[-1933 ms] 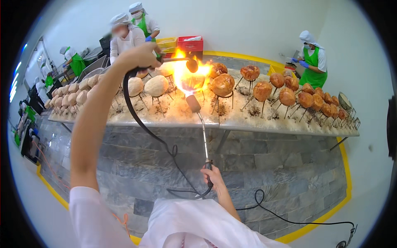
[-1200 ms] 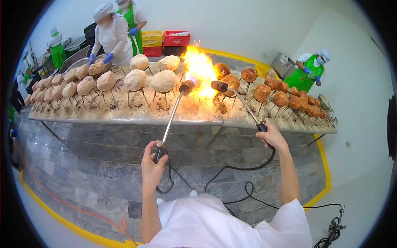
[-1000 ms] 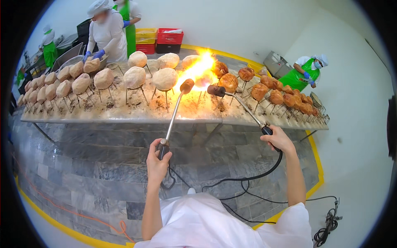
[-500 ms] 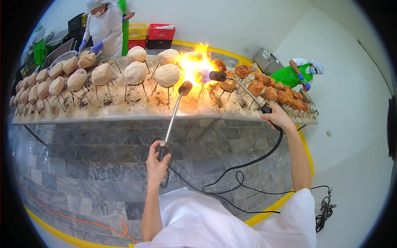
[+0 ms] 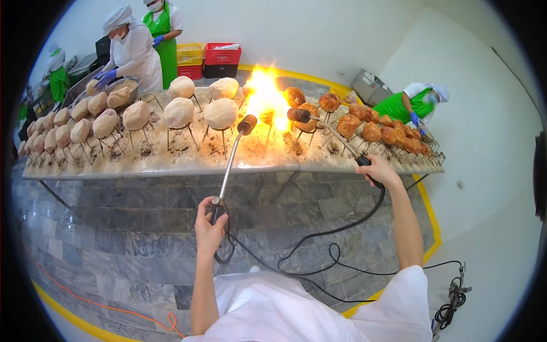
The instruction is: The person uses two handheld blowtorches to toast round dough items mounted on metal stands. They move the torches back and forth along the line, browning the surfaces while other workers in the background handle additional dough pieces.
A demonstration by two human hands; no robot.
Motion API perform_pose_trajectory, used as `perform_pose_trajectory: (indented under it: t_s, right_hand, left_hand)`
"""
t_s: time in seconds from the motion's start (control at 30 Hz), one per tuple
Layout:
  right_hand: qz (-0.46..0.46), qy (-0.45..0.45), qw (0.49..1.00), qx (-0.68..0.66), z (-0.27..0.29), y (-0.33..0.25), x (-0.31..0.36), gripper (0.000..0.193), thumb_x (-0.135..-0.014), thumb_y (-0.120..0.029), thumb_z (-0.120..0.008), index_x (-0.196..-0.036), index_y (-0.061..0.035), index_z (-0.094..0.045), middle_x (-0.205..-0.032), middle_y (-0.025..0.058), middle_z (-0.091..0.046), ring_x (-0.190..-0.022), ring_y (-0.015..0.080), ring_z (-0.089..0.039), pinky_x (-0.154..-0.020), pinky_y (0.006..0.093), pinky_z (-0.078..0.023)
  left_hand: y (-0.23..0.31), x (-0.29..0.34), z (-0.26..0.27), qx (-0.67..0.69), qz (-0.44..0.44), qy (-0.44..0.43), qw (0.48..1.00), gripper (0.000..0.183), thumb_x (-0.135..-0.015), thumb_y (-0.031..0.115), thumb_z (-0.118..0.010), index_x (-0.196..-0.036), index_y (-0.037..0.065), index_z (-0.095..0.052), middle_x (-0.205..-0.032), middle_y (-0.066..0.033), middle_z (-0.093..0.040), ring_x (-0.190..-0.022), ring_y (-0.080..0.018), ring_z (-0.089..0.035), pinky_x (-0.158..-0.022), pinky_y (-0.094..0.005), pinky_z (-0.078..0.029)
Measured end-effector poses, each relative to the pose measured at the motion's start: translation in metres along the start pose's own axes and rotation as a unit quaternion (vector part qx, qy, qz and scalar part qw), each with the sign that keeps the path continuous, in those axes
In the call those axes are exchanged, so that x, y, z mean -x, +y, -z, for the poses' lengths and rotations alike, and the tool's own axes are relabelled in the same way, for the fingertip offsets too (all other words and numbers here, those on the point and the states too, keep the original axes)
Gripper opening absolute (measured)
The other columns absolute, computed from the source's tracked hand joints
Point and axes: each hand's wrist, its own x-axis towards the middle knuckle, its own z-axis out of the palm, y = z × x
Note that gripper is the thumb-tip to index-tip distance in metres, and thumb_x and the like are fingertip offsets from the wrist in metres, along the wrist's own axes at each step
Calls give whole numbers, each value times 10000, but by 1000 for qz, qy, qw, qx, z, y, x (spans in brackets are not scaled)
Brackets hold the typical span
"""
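My left hand (image 5: 211,224) is closed around the black handle of a gas torch (image 5: 229,171), whose brown nozzle points up at the flames. My right hand (image 5: 378,170) grips a second gas torch (image 5: 336,135) that reaches in from the right. Their nozzles face a bright orange flame (image 5: 265,97), which hides most of the lump inside it. Left of the fire, pale floury lumps (image 5: 178,112) sit raised on thin metal stands. On its right are browned, glossy lumps (image 5: 348,126). What the lumps are, I cannot tell.
The lumps stand on a long, scorched metal table (image 5: 188,169). Black hoses (image 5: 293,255) trail from the torches across the grey tiled floor. Co-workers stand behind the table at left and far right. Red crates (image 5: 223,56) and a yellow crate (image 5: 190,56) stand by the wall.
The whole view has shifted slightly. Both nozzles have moved a little left against the row, and the flame is taller. A co-worker at the left now lifts a pale lump beside a bowl.
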Motion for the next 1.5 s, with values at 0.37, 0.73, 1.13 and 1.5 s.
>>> perform_pose_trajectory:
  t_s: [0.37, 0.73, 1.13, 1.5]
  right_hand:
    - [24, -42, 999, -16, 15, 27, -16, 246, -730, -136, -672, -818, 17, -500, -554, 44, -519, -396, 119, -502, -364, 263, -387]
    - [59, -45, 997, 18, 40, 25, -63, 260, -716, -143, -671, -802, 56, -527, -564, 72, -528, -404, 140, -513, -382, 271, -415]
    - [-73, -87, 948, -299, -68, 113, -12, 150, -786, -104, -645, -881, -31, -554, -552, 5, -500, -379, 86, -438, -341, 233, -338]
    - [-127, -137, 692, -697, -307, 82, 29, 117, -839, -77, -561, -949, -66, -520, -549, 0, -449, -373, 105, -386, -378, 256, -302]
  left_hand:
    - [38, -27, -23, -52, -20, 26, 998, 461, -798, 14, -602, -1212, 86, -412, -636, -5, -527, -419, -63, -444, -341, -211, -316]
    - [122, -66, -27, -208, -48, 30, 977, 515, -781, 38, -625, -1249, 69, -410, -601, -13, -506, -426, -84, -460, -364, -233, -323]
    - [156, -123, 8, -222, -64, -41, 972, 555, -750, 61, -660, -1245, 33, -411, -658, -46, -564, -428, -97, -477, -363, -246, -367]
    - [175, -197, 59, -238, -68, -99, 964, 514, -753, 54, -643, -1224, 42, -438, -677, -61, -581, -427, -103, -497, -365, -246, -381]
